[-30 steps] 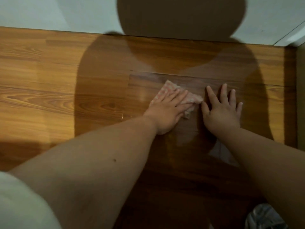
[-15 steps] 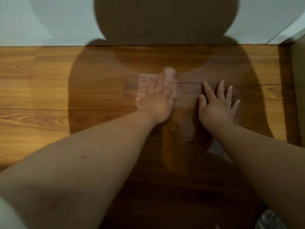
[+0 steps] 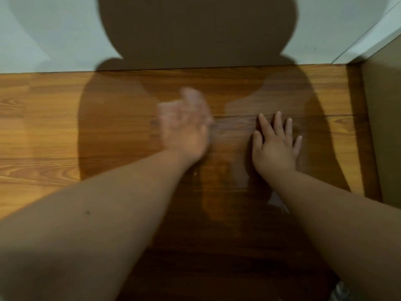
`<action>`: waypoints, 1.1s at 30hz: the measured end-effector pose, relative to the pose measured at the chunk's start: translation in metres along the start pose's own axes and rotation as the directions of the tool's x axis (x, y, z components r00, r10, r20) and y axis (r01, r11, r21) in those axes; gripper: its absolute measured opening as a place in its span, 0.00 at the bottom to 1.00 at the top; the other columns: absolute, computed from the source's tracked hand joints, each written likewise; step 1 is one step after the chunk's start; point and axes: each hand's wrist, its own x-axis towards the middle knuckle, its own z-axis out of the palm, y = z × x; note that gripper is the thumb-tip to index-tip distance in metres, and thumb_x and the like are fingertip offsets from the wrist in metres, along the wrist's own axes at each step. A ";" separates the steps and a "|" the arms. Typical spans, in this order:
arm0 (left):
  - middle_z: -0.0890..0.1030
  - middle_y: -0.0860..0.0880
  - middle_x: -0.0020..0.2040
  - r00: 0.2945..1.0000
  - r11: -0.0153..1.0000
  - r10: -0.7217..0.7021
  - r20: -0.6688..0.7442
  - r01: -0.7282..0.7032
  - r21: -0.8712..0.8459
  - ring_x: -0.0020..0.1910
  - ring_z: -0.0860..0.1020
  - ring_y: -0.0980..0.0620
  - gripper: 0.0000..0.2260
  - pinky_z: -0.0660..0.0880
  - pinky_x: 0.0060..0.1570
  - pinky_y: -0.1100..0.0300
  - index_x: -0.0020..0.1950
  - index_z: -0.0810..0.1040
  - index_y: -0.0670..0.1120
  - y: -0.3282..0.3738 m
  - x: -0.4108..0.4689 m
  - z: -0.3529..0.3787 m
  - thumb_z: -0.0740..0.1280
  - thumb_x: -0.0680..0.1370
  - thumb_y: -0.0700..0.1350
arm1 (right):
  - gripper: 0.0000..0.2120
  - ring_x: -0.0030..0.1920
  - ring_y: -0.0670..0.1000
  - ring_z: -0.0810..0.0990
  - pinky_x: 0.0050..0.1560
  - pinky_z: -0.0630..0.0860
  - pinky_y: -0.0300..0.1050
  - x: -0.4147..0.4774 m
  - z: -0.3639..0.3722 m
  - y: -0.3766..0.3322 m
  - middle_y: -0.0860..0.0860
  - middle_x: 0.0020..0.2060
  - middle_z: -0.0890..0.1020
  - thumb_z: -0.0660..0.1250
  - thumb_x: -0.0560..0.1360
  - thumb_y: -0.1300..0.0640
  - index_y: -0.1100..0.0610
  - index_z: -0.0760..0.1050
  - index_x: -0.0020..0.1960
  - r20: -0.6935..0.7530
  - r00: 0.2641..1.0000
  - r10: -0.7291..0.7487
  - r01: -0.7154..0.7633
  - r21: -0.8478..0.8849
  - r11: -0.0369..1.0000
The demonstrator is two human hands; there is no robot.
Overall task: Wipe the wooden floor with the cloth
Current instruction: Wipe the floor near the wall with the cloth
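My left hand (image 3: 184, 129) is blurred with motion and presses flat on the pale patterned cloth (image 3: 191, 94), which shows only as a smear past the fingertips. The cloth lies on the wooden floor (image 3: 65, 127), left of the middle. To its right, my right hand (image 3: 276, 146) rests palm down on the boards with its fingers spread, and it holds nothing. A damp sheen (image 3: 240, 107) covers the planks between and beyond the two hands.
A pale wall (image 3: 43, 29) meets the floor along the far edge, with my shadow across it. A brown vertical panel (image 3: 386, 109) closes the right side. A bit of light fabric (image 3: 344, 290) shows at the bottom right corner.
My left hand has swept the cloth to the left, away from my right hand, and has turned blurry. My right hand has stayed planted. The view has tilted up toward the wall.
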 end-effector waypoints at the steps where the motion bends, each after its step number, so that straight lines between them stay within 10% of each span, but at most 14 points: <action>1: 0.52 0.48 0.79 0.987 0.985 0.146 0.064 -0.139 -0.101 0.78 0.49 0.43 0.25 0.44 0.72 0.43 0.78 0.49 0.57 0.024 -0.006 0.004 0.48 0.81 0.52 | 0.23 0.78 0.52 0.44 0.75 0.41 0.59 0.001 -0.002 -0.004 0.49 0.79 0.50 0.49 0.82 0.45 0.41 0.54 0.77 -0.054 0.997 0.047 -0.043 0.082 0.996; 4: 0.50 0.53 0.79 0.981 0.908 0.144 -0.126 -0.182 -0.376 0.76 0.55 0.47 0.27 0.59 0.67 0.56 0.77 0.48 0.63 0.042 -0.004 -0.013 0.52 0.80 0.49 | 0.24 0.78 0.51 0.50 0.76 0.47 0.55 0.006 -0.013 -0.020 0.50 0.79 0.54 0.52 0.82 0.46 0.44 0.58 0.77 -0.186 0.958 0.217 -0.134 0.378 0.916; 7: 0.51 0.46 0.79 0.969 0.983 -0.105 -0.222 0.067 -0.172 0.76 0.56 0.42 0.29 0.57 0.70 0.50 0.78 0.49 0.58 -0.023 0.009 -0.034 0.57 0.80 0.49 | 0.25 0.78 0.53 0.45 0.75 0.44 0.58 -0.005 -0.008 -0.049 0.49 0.79 0.50 0.54 0.81 0.44 0.42 0.56 0.77 -0.028 0.978 -0.206 0.208 0.167 0.964; 13: 0.41 0.47 0.79 0.850 0.846 -0.523 -0.065 0.527 0.080 0.77 0.43 0.42 0.27 0.46 0.72 0.37 0.78 0.45 0.59 -0.140 0.002 -0.046 0.50 0.81 0.61 | 0.31 0.78 0.56 0.44 0.75 0.46 0.53 -0.001 0.009 -0.044 0.47 0.79 0.48 0.52 0.79 0.39 0.44 0.48 0.79 0.300 0.654 -0.694 0.756 -0.241 0.609; 17: 0.42 0.49 0.79 0.839 0.837 -0.542 -0.052 0.544 0.057 0.77 0.43 0.42 0.28 0.46 0.71 0.35 0.78 0.45 0.60 -0.140 0.006 -0.041 0.47 0.80 0.64 | 0.31 0.76 0.60 0.53 0.73 0.51 0.59 0.068 -0.016 0.004 0.54 0.78 0.56 0.44 0.79 0.39 0.51 0.52 0.78 -0.015 0.987 -0.158 0.142 -0.371 0.918; 20: 0.43 0.48 0.79 0.825 0.823 -0.559 -0.082 0.564 0.069 0.77 0.43 0.42 0.28 0.45 0.71 0.34 0.78 0.45 0.59 -0.133 0.008 -0.038 0.47 0.80 0.64 | 0.35 0.77 0.65 0.44 0.73 0.43 0.63 0.098 -0.026 -0.002 0.55 0.79 0.47 0.43 0.78 0.35 0.52 0.44 0.79 -0.083 0.918 0.389 -0.394 -0.066 0.917; 23: 0.45 0.44 0.79 0.844 0.844 -0.521 -0.126 0.531 0.071 0.77 0.44 0.42 0.28 0.43 0.72 0.38 0.79 0.48 0.55 -0.122 0.005 -0.035 0.47 0.81 0.62 | 0.31 0.76 0.66 0.40 0.73 0.39 0.62 0.082 -0.011 -0.035 0.54 0.79 0.44 0.44 0.79 0.36 0.46 0.44 0.79 0.007 0.998 0.067 -0.065 -0.154 0.986; 25: 0.47 0.44 0.79 0.926 0.928 -0.344 -0.156 0.360 0.092 0.78 0.45 0.44 0.27 0.42 0.73 0.42 0.79 0.51 0.54 -0.111 0.003 -0.031 0.49 0.81 0.60 | 0.28 0.77 0.62 0.40 0.73 0.37 0.57 0.062 -0.003 -0.044 0.50 0.79 0.46 0.45 0.80 0.36 0.40 0.47 0.78 0.148 0.906 -0.396 0.420 -0.214 0.882; 27: 0.49 0.46 0.79 0.983 0.986 -0.103 -0.152 0.120 0.113 0.78 0.46 0.45 0.26 0.42 0.73 0.45 0.78 0.54 0.54 -0.094 0.004 -0.027 0.51 0.81 0.58 | 0.27 0.78 0.56 0.42 0.74 0.40 0.55 0.069 -0.014 -0.030 0.45 0.79 0.48 0.45 0.79 0.35 0.37 0.48 0.77 0.176 0.824 -0.539 0.567 -0.225 0.793; 30: 0.50 0.48 0.79 0.992 0.981 0.109 -0.063 -0.097 0.165 0.78 0.47 0.47 0.26 0.43 0.73 0.48 0.78 0.55 0.53 -0.065 0.008 -0.019 0.52 0.81 0.57 | 0.27 0.78 0.58 0.47 0.74 0.48 0.57 0.092 -0.040 0.028 0.46 0.79 0.52 0.47 0.79 0.36 0.39 0.51 0.77 -0.043 0.986 -0.163 0.148 -0.244 0.958; 33: 0.49 0.47 0.80 0.998 0.987 0.049 -0.044 -0.042 0.154 0.78 0.45 0.45 0.27 0.44 0.74 0.45 0.79 0.53 0.51 -0.041 0.008 -0.012 0.52 0.81 0.58 | 0.27 0.76 0.61 0.51 0.72 0.53 0.59 0.120 -0.078 0.074 0.51 0.78 0.55 0.49 0.80 0.39 0.43 0.53 0.77 -0.078 0.918 0.388 -0.391 -0.035 0.920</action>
